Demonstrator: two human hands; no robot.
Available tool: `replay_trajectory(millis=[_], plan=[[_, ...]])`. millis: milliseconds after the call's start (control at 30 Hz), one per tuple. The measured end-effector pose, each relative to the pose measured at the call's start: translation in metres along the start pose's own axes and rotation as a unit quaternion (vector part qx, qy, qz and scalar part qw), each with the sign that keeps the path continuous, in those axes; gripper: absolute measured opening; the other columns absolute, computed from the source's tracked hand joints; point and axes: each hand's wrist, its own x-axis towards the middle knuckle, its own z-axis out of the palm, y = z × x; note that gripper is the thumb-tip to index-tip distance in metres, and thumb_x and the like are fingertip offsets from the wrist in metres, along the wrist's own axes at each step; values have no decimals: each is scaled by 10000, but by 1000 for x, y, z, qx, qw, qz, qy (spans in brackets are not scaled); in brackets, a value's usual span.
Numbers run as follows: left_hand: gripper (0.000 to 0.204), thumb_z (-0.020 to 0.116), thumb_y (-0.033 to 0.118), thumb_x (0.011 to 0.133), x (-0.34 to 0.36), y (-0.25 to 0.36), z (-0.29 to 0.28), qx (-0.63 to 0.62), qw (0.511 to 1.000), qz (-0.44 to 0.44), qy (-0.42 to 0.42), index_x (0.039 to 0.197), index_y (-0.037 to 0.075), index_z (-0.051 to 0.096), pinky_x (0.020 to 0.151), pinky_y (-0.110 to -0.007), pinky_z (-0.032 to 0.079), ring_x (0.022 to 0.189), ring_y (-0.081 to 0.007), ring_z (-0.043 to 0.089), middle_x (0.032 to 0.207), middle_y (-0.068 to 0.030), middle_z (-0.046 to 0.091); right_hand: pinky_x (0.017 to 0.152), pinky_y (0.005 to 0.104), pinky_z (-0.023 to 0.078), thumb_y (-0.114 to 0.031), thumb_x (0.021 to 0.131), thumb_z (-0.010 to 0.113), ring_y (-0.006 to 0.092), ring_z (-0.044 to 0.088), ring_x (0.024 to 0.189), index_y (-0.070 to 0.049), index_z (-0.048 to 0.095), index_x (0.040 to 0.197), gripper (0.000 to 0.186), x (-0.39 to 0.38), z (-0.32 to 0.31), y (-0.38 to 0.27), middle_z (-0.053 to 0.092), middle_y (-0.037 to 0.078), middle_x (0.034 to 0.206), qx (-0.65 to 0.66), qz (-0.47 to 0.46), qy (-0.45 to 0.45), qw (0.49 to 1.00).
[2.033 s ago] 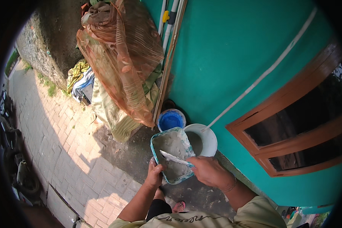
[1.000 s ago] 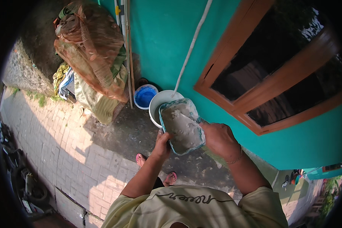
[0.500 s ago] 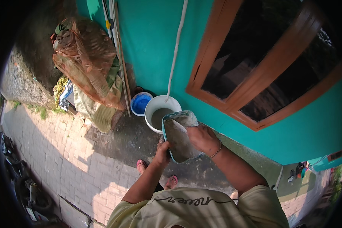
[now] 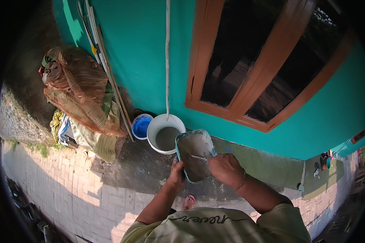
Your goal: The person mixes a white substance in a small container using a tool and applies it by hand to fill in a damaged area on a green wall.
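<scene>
A teal wall (image 4: 142, 52) rises above a dark concrete strip (image 4: 136, 166), its brown-framed window (image 4: 263, 60) holding dark, reflective panes (image 4: 237, 48). Alongside, pale block paving (image 4: 81, 196) lies partly sunlit, partly shaded, reaching a rough grey wall (image 4: 20, 117) at left.

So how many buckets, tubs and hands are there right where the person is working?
Buckets: 2 (white bucket, smaller blue-lined bucket)
Tubs: 1 (teal-rimmed rectangular tub)
Hands: 2 (left hand, right hand)
Total: 5

Lettering | one dark cursive word (image 4: 210, 220) (thin strokes trailing either side) | across the pale yellow-green shirt (image 4: 215, 232)
</scene>
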Motion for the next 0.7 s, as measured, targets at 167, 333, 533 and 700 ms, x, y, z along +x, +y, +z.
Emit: replay_trajectory(millis=[167,333,533,700], plan=[[528,543,119,821,-3,9,-4,-16,998,-38,-53,1325,-2,444,929,-381,488,1080,-237,588,1197,-122,585,700,401,502,-95,792,555,313,662,793,-81,693,932,196,23,-27,-16,650,167,895,-162,52,87,982],[549,550,114,815,-16,28,2,4,996,-46,-73,1338,5,425,930,-380,493,1075,-237,591,1200,-118,580,718,392,492,-90,829,532,289,664,805,-99,682,1026,248,42,-5,-22,660,126,879,-134,76,36,987],[541,551,207,785,-26,32,-7,32,995,-83,-45,1272,-21,498,962,-398,480,1092,-269,596,1196,-146,600,625,395,486,-109,815,517,261,666,709,-72,672,848,163,18,28,-42,651,110,741,-131,39,130,982],[497,542,197,806,-33,31,-15,22,993,-112,-42,1231,-60,521,959,-399,485,1078,-277,609,1184,-168,610,663,389,475,-108,802,536,255,664,774,-66,664,988,230,-11,30,-68,655,87,811,-136,72,87,984]])
